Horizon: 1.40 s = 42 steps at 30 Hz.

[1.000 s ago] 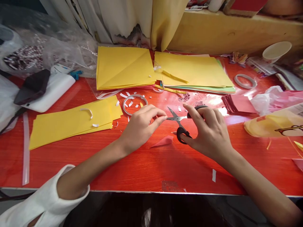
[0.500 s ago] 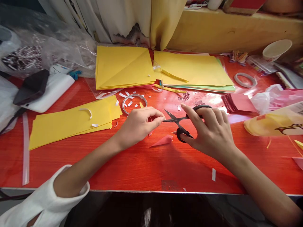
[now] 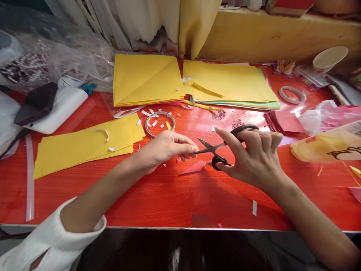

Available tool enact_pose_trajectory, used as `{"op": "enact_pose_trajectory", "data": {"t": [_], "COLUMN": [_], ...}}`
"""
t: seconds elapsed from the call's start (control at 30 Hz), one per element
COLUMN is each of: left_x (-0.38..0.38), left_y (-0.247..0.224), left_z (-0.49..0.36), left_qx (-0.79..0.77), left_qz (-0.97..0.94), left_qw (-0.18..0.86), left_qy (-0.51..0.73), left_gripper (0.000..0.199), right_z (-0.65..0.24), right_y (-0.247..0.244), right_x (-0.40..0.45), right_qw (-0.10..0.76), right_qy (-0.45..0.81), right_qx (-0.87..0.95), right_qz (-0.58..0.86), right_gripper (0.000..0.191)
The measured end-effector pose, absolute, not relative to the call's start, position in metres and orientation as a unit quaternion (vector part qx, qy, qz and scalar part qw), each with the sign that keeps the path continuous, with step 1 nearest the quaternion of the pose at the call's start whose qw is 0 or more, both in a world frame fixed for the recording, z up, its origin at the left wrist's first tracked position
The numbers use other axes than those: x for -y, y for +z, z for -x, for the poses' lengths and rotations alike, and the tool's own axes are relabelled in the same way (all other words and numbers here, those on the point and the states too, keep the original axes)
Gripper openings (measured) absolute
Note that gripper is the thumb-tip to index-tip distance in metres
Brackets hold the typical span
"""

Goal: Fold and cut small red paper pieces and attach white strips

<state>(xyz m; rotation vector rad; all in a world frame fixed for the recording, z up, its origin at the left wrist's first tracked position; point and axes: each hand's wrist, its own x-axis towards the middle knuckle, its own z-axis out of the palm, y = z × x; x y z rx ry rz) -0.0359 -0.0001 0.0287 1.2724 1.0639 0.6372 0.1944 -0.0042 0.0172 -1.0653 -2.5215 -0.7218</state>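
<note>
My right hand holds black-handled scissors, thumb in the lower loop and fingers at the upper one. The blades are parted and point left. My left hand is pinched closed at the tip of the lower blade; whatever lies between its fingertips is too small or hidden to make out. Below the blades, a folded pink piece of paper rests on the red table. Beyond my left hand is a roll of tape, with white paper scraps in and around it.
Yellow paper strips lie to the left, and two yellow paper stacks at the back. Toward the right are red paper pieces, a yellowish plastic packet, another tape ring and a paper cup. A phone sits far left.
The scissors' upper loop has shifted slightly right and up, and the fingers of my right hand have straightened a little. My left hand has dipped slightly with the lower blade tip.
</note>
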Motion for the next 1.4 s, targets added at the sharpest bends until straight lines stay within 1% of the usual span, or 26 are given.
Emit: {"op": "enact_pose_trajectory", "data": {"t": [0.17, 0.27, 0.4, 0.47, 0.57, 0.63, 0.7, 0.73, 0.77, 0.83, 0.87, 0.9, 1.03, 1.17, 1.27, 1.4], "left_x": [0.001, 0.001, 0.002, 0.003, 0.004, 0.003, 0.001, -0.001, -0.004, -0.009, -0.012, -0.015, -0.020, -0.021, -0.021, -0.021], "left_y": [0.028, 0.027, 0.027, 0.027, 0.030, 0.035, 0.039, 0.040, 0.040, 0.036, 0.032, 0.027, 0.008, 0.002, 0.003, 0.002], "left_z": [0.035, 0.034, 0.035, 0.034, 0.033, 0.034, 0.037, 0.040, 0.043, 0.050, 0.054, 0.057, 0.065, 0.068, 0.069, 0.069], "left_qx": [-0.429, -0.417, -0.391, -0.369, -0.355, -0.377, -0.422, -0.453, -0.483, -0.524, -0.522, -0.507, -0.428, -0.375, -0.357, -0.358], "left_qz": [-0.504, -0.459, -0.425, -0.413, -0.405, -0.414, -0.469, -0.519, -0.582, -0.705, -0.752, -0.788, -0.880, -0.915, -0.915, -0.906], "left_qw": [0.697, 0.734, 0.773, 0.793, 0.805, 0.784, 0.718, 0.658, 0.576, 0.374, 0.282, 0.219, 0.060, -0.095, -0.161, -0.203], "left_qy": [0.275, 0.278, 0.264, 0.252, 0.249, 0.266, 0.294, 0.304, 0.309, 0.298, 0.288, 0.273, 0.197, 0.110, 0.094, 0.099], "left_gripper": [0.013, 0.010, 0.010, 0.011, 0.012, 0.012, 0.012, 0.013, 0.014, 0.014, 0.014, 0.014, 0.021, 0.023, 0.023, 0.023], "right_z": [-0.199, -0.202, -0.203, -0.203, -0.202, -0.202, -0.202, -0.202, -0.202, -0.203, -0.203, -0.204, -0.205, -0.206, -0.207, -0.208], "right_y": [0.010, 0.004, 0.003, 0.005, 0.009, 0.011, 0.011, 0.010, 0.010, 0.007, 0.006, 0.005, 0.004, 0.004, 0.004, 0.002], "right_x": [0.003, 0.000, -0.009, -0.012, -0.015, -0.015, -0.015, -0.014, -0.014, -0.014, -0.014, -0.014, -0.012, -0.009, -0.009, -0.010], "right_qw": [0.184, 0.196, 0.292, 0.315, 0.327, 0.337, 0.337, 0.330, 0.319, 0.297, 0.286, 0.277, 0.261, 0.249, 0.239, 0.240], "right_qy": [-0.297, -0.314, -0.366, -0.370, -0.372, -0.382, -0.388, -0.389, -0.388, -0.381, -0.378, -0.374, -0.354, -0.335, -0.319, -0.317], "right_qx": [0.866, 0.857, 0.837, 0.833, 0.828, 0.823, 0.821, 0.821, 0.820, 0.820, 0.820, 0.820, 0.823, 0.825, 0.829, 0.830], "right_qz": [0.358, 0.359, 0.284, 0.263, 0.264, 0.253, 0.249, 0.257, 0.273, 0.307, 0.321, 0.333, 0.360, 0.380, 0.392, 0.392], "right_gripper": [0.077, 0.076, 0.072, 0.071, 0.072, 0.073, 0.074, 0.074, 0.075, 0.077, 0.077, 0.078, 0.081, 0.082, 0.084, 0.087]}}
